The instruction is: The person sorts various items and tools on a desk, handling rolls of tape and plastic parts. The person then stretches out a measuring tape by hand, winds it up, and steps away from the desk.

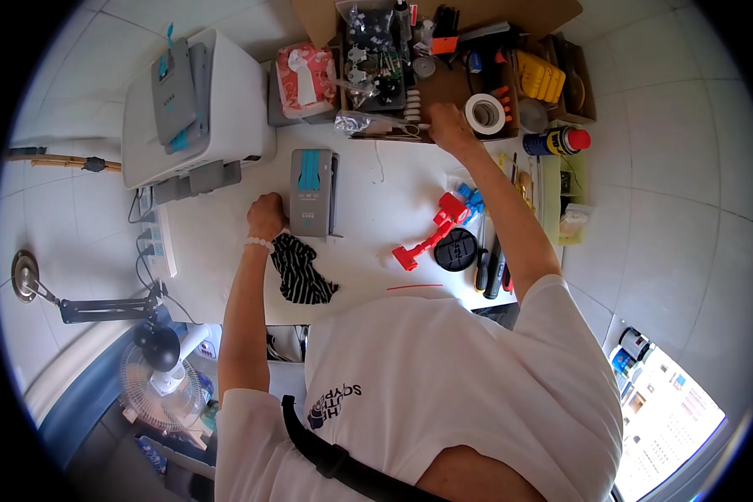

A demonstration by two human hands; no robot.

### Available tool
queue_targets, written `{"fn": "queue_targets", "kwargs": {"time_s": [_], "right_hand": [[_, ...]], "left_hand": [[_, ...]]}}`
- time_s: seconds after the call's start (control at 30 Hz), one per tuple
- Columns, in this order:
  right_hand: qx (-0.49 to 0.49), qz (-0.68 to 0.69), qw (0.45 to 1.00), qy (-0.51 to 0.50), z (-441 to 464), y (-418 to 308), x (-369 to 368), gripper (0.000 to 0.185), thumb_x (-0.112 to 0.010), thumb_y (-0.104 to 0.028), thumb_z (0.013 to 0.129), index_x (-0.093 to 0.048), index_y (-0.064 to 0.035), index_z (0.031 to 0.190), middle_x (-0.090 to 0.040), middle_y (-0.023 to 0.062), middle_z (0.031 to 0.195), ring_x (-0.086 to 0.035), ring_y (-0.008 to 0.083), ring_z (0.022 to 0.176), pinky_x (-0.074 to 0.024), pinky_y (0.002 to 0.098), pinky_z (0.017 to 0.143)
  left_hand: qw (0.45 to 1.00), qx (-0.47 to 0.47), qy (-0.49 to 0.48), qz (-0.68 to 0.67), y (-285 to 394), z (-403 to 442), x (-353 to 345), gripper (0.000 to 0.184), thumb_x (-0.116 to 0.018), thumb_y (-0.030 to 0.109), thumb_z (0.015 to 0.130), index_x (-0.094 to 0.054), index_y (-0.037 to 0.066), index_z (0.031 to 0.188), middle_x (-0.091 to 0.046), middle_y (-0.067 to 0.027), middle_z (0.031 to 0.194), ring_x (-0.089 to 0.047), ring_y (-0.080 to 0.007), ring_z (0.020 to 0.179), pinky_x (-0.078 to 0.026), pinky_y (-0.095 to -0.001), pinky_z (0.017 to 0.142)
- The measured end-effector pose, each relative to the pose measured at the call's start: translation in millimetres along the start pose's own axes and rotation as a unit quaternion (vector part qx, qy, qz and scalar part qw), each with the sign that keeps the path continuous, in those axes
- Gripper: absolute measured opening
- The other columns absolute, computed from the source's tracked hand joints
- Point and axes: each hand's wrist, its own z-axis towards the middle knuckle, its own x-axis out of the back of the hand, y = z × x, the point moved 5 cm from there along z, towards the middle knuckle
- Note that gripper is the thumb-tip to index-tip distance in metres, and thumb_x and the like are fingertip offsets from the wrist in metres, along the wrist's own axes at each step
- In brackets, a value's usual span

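My left hand (267,216) rests on the white table (356,263) with its fingers curled, left of a grey box with a blue strap (309,205). Just below that hand lies a black-and-white striped cloth (301,269). Over the front edge of an open cardboard box (376,134) reaches my right hand (448,125), its fingers bent down and mostly hidden. White-handled scissors (412,129) are close to its left side, and a roll of white tape (484,114) is to its right.
A white printer (251,125) stands at the left. Right of centre lie a red clamp (431,234), a black round cap (456,250) and screwdrivers (482,269). A spray can (552,141) stands beyond the right arm. A lamp arm (100,310) is at the left edge.
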Motion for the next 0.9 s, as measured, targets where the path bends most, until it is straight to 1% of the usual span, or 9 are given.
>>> {"fn": "queue_targets", "kwargs": {"time_s": [0.03, 0.1, 0.23, 0.33, 0.43, 0.5, 0.63, 0.7, 0.9], "right_hand": [[0.0, 0.0, 1.0, 0.0, -0.3, 0.3, -0.3, 0.012, -0.061, 0.001, 0.071, -0.06, 0.0023, 0.083, -0.061, 0.0237, 0.092, -0.06, 0.0434, 0.088, -0.0505, 0.0479, 0.076], [0.022, 0.025, 0.999, 0.028, 0.5, -1.2, 0.5, 0.012, -0.06, 0.003, 0.07, -0.065, 0.0031, 0.081, -0.062, 0.0254, 0.086, -0.06, 0.0422, 0.085, -0.0506, 0.046, 0.075], [0.028, 0.055, 0.998, 0.018, 8.1, 3.4, -9.0, 0.014, -0.06, 0.003, 0.07, -0.066, 0.0026, 0.083, -0.063, 0.0237, 0.087, -0.06, 0.0413, 0.086, -0.0503, 0.0448, 0.077], [0.023, 0.059, 0.998, 0.025, 9.5, 5.6, -11.8, 0.016, -0.06, 0.003, 0.07, -0.065, 0.0026, 0.085, -0.063, 0.0232, 0.089, -0.06, 0.0406, 0.087, -0.0499, 0.0436, 0.078], [0.034, 0.077, 0.996, 0.012, 10.7, 2.5, -10.4, 0.015, -0.06, 0.003, 0.069, -0.062, 0.0042, 0.084, -0.062, 0.026, 0.089, -0.06, 0.0428, 0.089, -0.0503, 0.0467, 0.078], [0.037, 0.07, 0.997, 0.018, 11.3, 0.9, -9.7, 0.018, -0.058, 0.004, 0.068, -0.06, 0.0045, 0.085, -0.062, 0.0262, 0.087, -0.06, 0.0433, 0.088, -0.0501, 0.0468, 0.078], [0.034, 0.086, 0.995, 0.023, 6.9, -4.4, -4.4, 0.02, -0.056, 0.006, 0.067, -0.059, 0.0046, 0.087, -0.062, 0.0267, 0.087, -0.059, 0.0434, 0.088, -0.0498, 0.047, 0.079], [0.052, 0.096, 0.994, 0.022, 7.5, -4.5, -5.0, 0.021, -0.054, 0.007, 0.067, -0.057, 0.0045, 0.088, -0.061, 0.0272, 0.087, -0.059, 0.0432, 0.088, -0.0495, 0.0466, 0.079], [0.077, 0.102, 0.992, 0.008, 10.3, -2.5, -7.5, 0.019, -0.055, 0.006, 0.067, -0.059, 0.0039, 0.085, -0.062, 0.0259, 0.087, -0.06, 0.0422, 0.088, -0.0493, 0.0456, 0.08]], "left_hand": [[1.0, 0.0, 0.0, 0.0, 0.2, 0.4, -0.4, 0.032, -0.08, 0.016, 0.058, -0.066, 0.003, 0.084, -0.065, -0.0177, 0.094, -0.063, -0.0359, 0.09, -0.053, -0.04, 0.074], [1.0, 0.004, -0.011, 0.006, -0.2, 1.2, -0.7, 0.031, -0.079, 0.016, 0.059, -0.066, 0.003, 0.084, -0.065, -0.0174, 0.094, -0.063, -0.036, 0.09, -0.053, -0.04, 0.074], [1.0, 0.004, -0.018, 0.006, -0.5, 2.3, -0.6, 0.031, -0.079, 0.015, 0.059, -0.066, 0.002, 0.085, -0.065, -0.0175, 0.095, -0.063, -0.0357, 0.091, -0.053, -0.0397, 0.075], [0.999, 0.01, -0.031, 0.011, 0.3, 2.7, -1.1, 0.031, -0.079, 0.015, 0.059, -0.067, 0.002, 0.085, -0.065, -0.0175, 0.095, -0.063, -0.0353, 0.091, -0.053, -0.0395, 0.075], [0.999, 0.009, -0.037, 0.017, 0.7, 3.0, -0.9, 0.032, -0.08, 0.016, 0.058, -0.067, 0.002, 0.085, -0.065, -0.0178, 0.096, -0.063, -0.035, 0.091, -0.054, -0.0393, 0.074], [1.0, 0.008, -0.02, 0.017, 0.3, 2.8, -0.6, 0.033, -0.08, 0.016, 0.058, -0.067, 0.002, 0.085, -0.065, -0.0178, 0.096, -0.063, -0.0347, 0.091, -0.054, -0.0391, 0.073], [1.0, 0.008, -0.018, 0.018, -0.2, 3.0, -1.5, 0.034, -0.081, 0.015, 0.057, -0.067, 0.003, 0.085, -0.065, -0.0174, 0.096, -0.063, -0.0344, 0.091, -0.054, -0.0389, 0.073], [0.999, 0.006, -0.028, 0.019, -0.1, 3.2, -1.9, 0.035, -0.081, 0.015, 0.056, -0.066, 0.003, 0.085, -0.065, -0.0165, 0.096, -0.063, -0.0343, 0.09, -0.054, -0.0387, 0.073], [1.0, 0.001, -0.014, 0.003, 0.9, 1.4, 0.7, 0.036, -0.082, 0.015, 0.055, -0.065, 0.001, 0.084, -0.065, -0.018, 0.095, -0.063, -0.0355, 0.089, -0.053, -0.0391, 0.073]]}}
